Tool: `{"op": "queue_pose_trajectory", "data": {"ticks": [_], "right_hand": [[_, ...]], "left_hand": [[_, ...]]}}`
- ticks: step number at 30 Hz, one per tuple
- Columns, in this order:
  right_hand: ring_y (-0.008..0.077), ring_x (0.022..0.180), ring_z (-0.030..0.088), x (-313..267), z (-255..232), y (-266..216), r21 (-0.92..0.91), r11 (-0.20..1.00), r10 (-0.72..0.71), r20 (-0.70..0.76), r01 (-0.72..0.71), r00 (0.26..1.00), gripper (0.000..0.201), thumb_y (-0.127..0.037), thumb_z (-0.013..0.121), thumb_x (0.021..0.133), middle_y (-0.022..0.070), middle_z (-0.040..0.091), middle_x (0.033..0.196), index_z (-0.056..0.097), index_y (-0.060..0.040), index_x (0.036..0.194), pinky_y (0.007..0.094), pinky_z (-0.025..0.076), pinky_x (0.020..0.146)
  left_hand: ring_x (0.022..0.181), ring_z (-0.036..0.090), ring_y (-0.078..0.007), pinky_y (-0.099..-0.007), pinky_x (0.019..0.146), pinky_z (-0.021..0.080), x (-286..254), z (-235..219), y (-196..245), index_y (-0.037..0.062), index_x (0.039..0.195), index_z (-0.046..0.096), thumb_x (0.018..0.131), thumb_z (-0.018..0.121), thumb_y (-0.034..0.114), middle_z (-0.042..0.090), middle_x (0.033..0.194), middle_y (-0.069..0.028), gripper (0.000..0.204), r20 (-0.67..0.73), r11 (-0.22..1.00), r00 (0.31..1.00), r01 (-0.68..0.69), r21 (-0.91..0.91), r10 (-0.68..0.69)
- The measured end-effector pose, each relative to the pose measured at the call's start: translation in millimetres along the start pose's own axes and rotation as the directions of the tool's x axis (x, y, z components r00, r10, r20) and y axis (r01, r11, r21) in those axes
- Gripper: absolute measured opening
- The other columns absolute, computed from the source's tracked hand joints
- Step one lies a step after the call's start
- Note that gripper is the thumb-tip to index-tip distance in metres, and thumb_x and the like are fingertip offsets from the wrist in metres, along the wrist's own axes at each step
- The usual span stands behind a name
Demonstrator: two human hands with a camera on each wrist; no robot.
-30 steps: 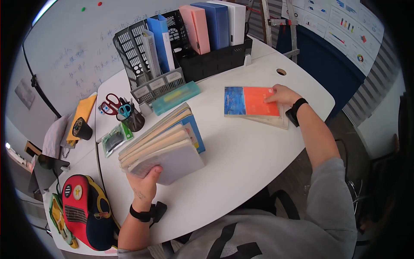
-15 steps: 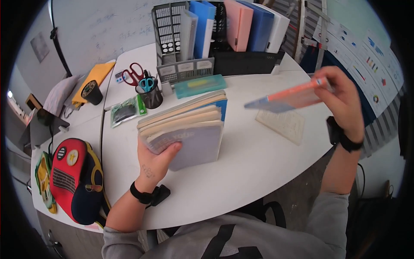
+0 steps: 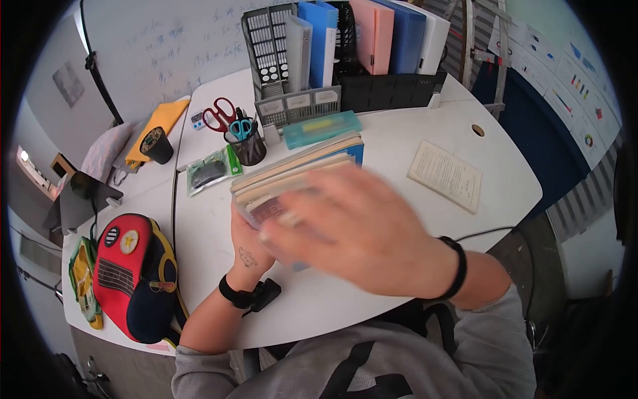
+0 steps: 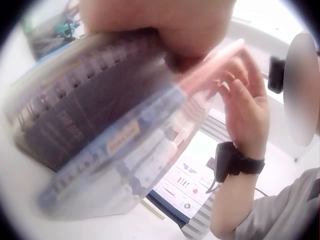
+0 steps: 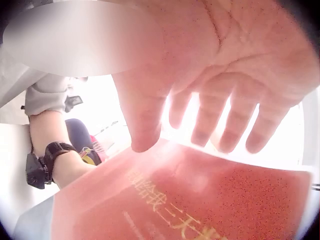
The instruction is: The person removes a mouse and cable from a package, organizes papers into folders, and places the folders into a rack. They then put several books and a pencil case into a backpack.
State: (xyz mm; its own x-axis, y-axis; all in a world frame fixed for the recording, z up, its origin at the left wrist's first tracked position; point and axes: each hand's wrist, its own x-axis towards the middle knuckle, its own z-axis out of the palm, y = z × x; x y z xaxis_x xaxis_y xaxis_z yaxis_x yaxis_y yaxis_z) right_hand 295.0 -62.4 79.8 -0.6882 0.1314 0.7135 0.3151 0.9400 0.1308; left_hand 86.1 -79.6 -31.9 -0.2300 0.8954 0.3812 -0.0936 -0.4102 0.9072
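Note:
My left hand (image 3: 249, 243) grips a thick stack of books (image 3: 292, 171), page edges up, over the table. In the left wrist view that hand (image 4: 160, 20) lies across a dark spiral-bound notebook (image 4: 90, 105), with an orange and blue book (image 4: 112, 175) close against it. My right hand (image 3: 372, 233), blurred in the head view, covers the front of the stack. In the right wrist view its fingers (image 5: 200, 132) are spread and fairly straight at the edge of the orange cover (image 5: 200, 195), thumb touching the near side.
An open-paged book (image 3: 445, 174) lies at the right of the table. Behind the stack are a teal case (image 3: 323, 129), a pen cup (image 3: 247, 147) with scissors, a green packet (image 3: 209, 171) and a file rack (image 3: 392, 92). A red bag (image 3: 126, 266) sits at left.
My right hand has lifted the orange and blue book from the right of the table and brought it left to the stack, uncovering the open-paged book. The left hand keeps its grip.

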Motion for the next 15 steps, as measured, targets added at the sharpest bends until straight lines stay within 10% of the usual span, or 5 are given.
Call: {"op": "queue_pose_trajectory", "data": {"ticks": [2, 4, 6, 12, 15], "right_hand": [[0.0293, 0.113, 0.058, -29, -15, 14, 0.040, 0.972, 0.234, -0.059, -0.232, 0.970, 0.059, -0.017, 0.083, 0.070, 0.0093, 0.061, 0.121, 0.061, -0.0108, 0.124, 0.0395, 0.047, 0.098], [0.0274, 0.115, 0.058, -54, -19, 19, 0.151, 0.903, 0.410, -0.026, -0.402, 0.912, 0.067, -0.015, 0.087, 0.068, 0.0109, 0.061, 0.124, 0.058, -0.0072, 0.128, 0.0389, 0.047, 0.097], [0.0252, 0.106, 0.061, -84, 3, 25, 0.492, 0.445, 0.726, 0.290, -0.748, 0.623, 0.062, -0.022, 0.087, 0.074, 0.0124, 0.061, 0.119, 0.058, -0.0009, 0.125, 0.0370, 0.050, 0.091], [0.0212, 0.098, 0.066, -87, 34, 29, 0.680, 0.214, 0.618, 0.461, -0.701, 0.636, 0.050, -0.019, 0.085, 0.079, 0.0113, 0.068, 0.106, 0.059, -0.0004, 0.116, 0.0323, 0.051, 0.088], [0.0198, 0.092, 0.068, -87, 24, 22, 0.613, 0.384, 0.595, 0.408, -0.690, 0.693, 0.039, -0.015, 0.082, 0.081, 0.0089, 0.070, 0.101, 0.062, -0.0029, 0.111, 0.0313, 0.053, 0.085]], "left_hand": [[0.116, 0.060, -0.0209, -0.0355, 0.097, 0.053, -2, -3, -2, 0.0042, 0.134, 0.043, 0.080, 0.084, 0.005, 0.059, 0.128, -0.0109, 0.068, 0.001, 0.978, 0.997, -0.072, 0.196, 0.073], [0.116, 0.061, -0.0214, -0.0359, 0.097, 0.053, -4, 0, 2, 0.0046, 0.135, 0.043, 0.080, 0.083, 0.002, 0.059, 0.130, -0.0117, 0.068, -0.014, 0.995, 0.996, 0.084, -0.055, -0.085], [0.115, 0.062, -0.0216, -0.0361, 0.096, 0.053, -3, -3, -3, 0.0045, 0.135, 0.043, 0.080, 0.082, 0.001, 0.059, 0.130, -0.0119, 0.068, -0.021, 0.995, 0.996, 0.087, -0.038, -0.088], [0.111, 0.063, -0.0217, -0.0363, 0.095, 0.054, -2, 2, 2, 0.0032, 0.134, 0.045, 0.080, 0.081, -0.001, 0.062, 0.126, -0.0120, 0.065, -0.040, 0.991, 0.993, 0.105, -0.081, -0.109], [0.109, 0.064, -0.0211, -0.0357, 0.094, 0.053, -4, 0, 3, 0.0020, 0.133, 0.047, 0.081, 0.081, 0.000, 0.063, 0.125, -0.0118, 0.062, -0.042, 0.998, 0.998, 0.038, 0.041, -0.037]]}}
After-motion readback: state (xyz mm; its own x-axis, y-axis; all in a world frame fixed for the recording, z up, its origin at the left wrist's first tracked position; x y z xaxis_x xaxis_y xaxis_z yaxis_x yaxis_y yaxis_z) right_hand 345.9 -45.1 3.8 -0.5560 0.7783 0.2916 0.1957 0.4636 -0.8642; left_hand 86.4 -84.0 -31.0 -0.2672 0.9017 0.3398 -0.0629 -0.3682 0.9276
